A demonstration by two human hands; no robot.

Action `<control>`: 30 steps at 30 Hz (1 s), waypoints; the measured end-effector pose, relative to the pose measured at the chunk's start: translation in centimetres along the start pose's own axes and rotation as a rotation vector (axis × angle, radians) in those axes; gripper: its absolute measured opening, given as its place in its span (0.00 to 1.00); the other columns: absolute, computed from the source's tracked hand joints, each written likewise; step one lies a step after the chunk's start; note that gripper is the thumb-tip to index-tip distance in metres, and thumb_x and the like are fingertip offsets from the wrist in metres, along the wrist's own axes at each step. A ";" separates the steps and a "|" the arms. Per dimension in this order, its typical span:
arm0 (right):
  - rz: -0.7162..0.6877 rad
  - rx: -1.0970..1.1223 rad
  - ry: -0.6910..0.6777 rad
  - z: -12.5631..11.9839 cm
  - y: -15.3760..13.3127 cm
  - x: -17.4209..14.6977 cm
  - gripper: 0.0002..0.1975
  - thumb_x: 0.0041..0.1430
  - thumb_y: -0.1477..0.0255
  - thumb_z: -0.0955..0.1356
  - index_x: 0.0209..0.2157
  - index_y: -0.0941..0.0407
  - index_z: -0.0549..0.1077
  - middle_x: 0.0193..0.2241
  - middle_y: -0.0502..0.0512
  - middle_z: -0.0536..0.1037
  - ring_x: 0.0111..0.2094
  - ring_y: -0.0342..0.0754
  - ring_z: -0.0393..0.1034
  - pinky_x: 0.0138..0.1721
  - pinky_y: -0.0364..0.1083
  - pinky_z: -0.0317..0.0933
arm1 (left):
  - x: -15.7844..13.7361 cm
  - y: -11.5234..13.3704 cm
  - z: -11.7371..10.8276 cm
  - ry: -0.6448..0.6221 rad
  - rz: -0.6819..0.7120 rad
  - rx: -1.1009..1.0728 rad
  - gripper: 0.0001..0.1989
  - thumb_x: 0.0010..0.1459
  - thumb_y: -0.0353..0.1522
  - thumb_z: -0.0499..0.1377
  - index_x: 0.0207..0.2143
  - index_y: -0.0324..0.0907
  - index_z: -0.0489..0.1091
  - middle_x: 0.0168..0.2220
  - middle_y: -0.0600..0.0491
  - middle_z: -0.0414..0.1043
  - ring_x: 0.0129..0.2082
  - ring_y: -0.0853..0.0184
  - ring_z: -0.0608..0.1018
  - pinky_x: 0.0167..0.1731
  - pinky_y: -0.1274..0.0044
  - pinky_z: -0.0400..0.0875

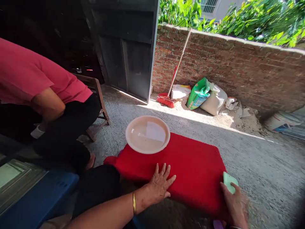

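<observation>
In the head view, my left hand point(160, 184) rests with fingers spread on the near edge of a low table or bench covered in red cloth point(190, 162). My right hand point(235, 202) grips a thin pale green pad point(230, 182) at the right edge of the red cover. The pad's exact kind cannot be made out. A pale round basin point(147, 134) of water stands at the far left corner of the red surface, apart from both hands.
At left a person in a pink shirt point(59, 79) bends forward by a wooden chair point(98, 92). A blue surface point(54, 190) bears a framed piece. Along the brick wall point(214, 63) are a red broom point(166, 101), a green sack point(198, 93), a white sack point(215, 98) and a bucket point(283, 121).
</observation>
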State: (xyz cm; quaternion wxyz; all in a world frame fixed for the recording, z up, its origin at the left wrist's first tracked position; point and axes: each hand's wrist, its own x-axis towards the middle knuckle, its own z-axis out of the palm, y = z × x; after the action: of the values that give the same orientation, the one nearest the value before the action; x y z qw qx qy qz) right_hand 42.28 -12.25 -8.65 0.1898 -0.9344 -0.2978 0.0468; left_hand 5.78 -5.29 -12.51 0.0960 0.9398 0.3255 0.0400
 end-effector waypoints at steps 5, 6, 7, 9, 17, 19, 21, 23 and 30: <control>-0.285 -0.078 -0.134 3.3 -8.4 -8.1 0.39 0.56 0.45 0.55 0.58 0.54 0.69 0.44 0.67 0.70 0.43 0.65 0.72 0.39 0.59 0.66 | 0.8 3.0 2.4 0.082 -0.106 0.178 0.25 0.66 0.37 0.51 0.65 0.51 0.62 0.67 0.38 0.60 0.64 0.39 0.62 0.52 0.39 0.57; -0.365 -0.040 -0.174 3.9 -9.9 -9.5 0.37 0.55 0.46 0.56 0.58 0.53 0.69 0.44 0.65 0.70 0.43 0.64 0.72 0.39 0.58 0.67 | 0.7 3.3 2.6 0.114 -0.108 0.206 0.26 0.65 0.37 0.51 0.65 0.50 0.63 0.66 0.38 0.61 0.64 0.38 0.63 0.52 0.39 0.57; -0.443 0.016 -0.227 4.4 -11.2 -10.6 0.36 0.54 0.46 0.58 0.56 0.53 0.70 0.42 0.63 0.70 0.42 0.62 0.72 0.40 0.57 0.67 | 0.6 3.5 2.6 0.136 -0.102 0.229 0.27 0.64 0.39 0.53 0.65 0.48 0.64 0.65 0.38 0.62 0.63 0.38 0.63 0.51 0.39 0.57; -0.573 0.155 -0.346 5.1 -13.4 -11.5 0.34 0.52 0.47 0.61 0.53 0.52 0.73 0.40 0.59 0.70 0.39 0.58 0.72 0.40 0.54 0.67 | 0.0 3.5 2.3 0.154 -0.068 0.265 0.31 0.59 0.42 0.57 0.64 0.45 0.64 0.65 0.37 0.62 0.62 0.36 0.62 0.50 0.39 0.57; -0.427 0.163 -0.242 6.6 -18.4 -9.9 0.41 0.46 0.43 0.62 0.53 0.57 0.73 0.35 0.59 0.69 0.36 0.60 0.69 0.37 0.55 0.64 | -1.7 3.7 1.1 0.258 -0.012 0.310 0.26 0.61 0.43 0.54 0.60 0.47 0.70 0.60 0.37 0.67 0.58 0.37 0.66 0.48 0.42 0.56; -0.519 0.191 -0.277 7.1 -19.1 -11.4 0.37 0.47 0.46 0.63 0.52 0.55 0.73 0.37 0.58 0.69 0.35 0.57 0.70 0.37 0.54 0.64 | -1.4 4.5 2.4 0.256 -0.003 0.298 0.24 0.60 0.42 0.55 0.58 0.48 0.72 0.56 0.38 0.71 0.56 0.36 0.67 0.46 0.41 0.57; -0.644 0.281 -0.387 7.5 -19.5 -12.7 0.33 0.48 0.48 0.64 0.50 0.53 0.75 0.36 0.56 0.70 0.35 0.55 0.70 0.38 0.52 0.65 | -1.0 5.2 3.7 0.230 0.036 0.275 0.21 0.60 0.42 0.55 0.55 0.52 0.75 0.53 0.39 0.74 0.54 0.35 0.69 0.44 0.41 0.57; -0.678 0.365 -0.474 7.7 -19.6 -12.9 0.31 0.46 0.48 0.66 0.47 0.53 0.77 0.35 0.56 0.71 0.35 0.54 0.70 0.39 0.52 0.65 | -0.8 5.8 4.6 0.205 0.062 0.258 0.18 0.62 0.41 0.54 0.51 0.56 0.77 0.51 0.41 0.75 0.51 0.37 0.71 0.42 0.43 0.59; -0.454 0.337 -0.321 8.0 -20.0 -10.6 0.38 0.39 0.43 0.66 0.45 0.56 0.77 0.33 0.57 0.70 0.37 0.59 0.69 0.38 0.55 0.65 | -1.0 5.5 3.0 0.207 0.139 0.300 0.16 0.63 0.40 0.54 0.44 0.51 0.80 0.50 0.40 0.75 0.51 0.37 0.72 0.40 0.48 0.62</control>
State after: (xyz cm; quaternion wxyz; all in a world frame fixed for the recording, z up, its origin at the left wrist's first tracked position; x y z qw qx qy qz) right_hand 21.24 -0.70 -8.64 0.2978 -0.7803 -0.5128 0.1988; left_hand 8.75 -10.58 -14.32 -0.0820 0.9547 0.2702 0.0940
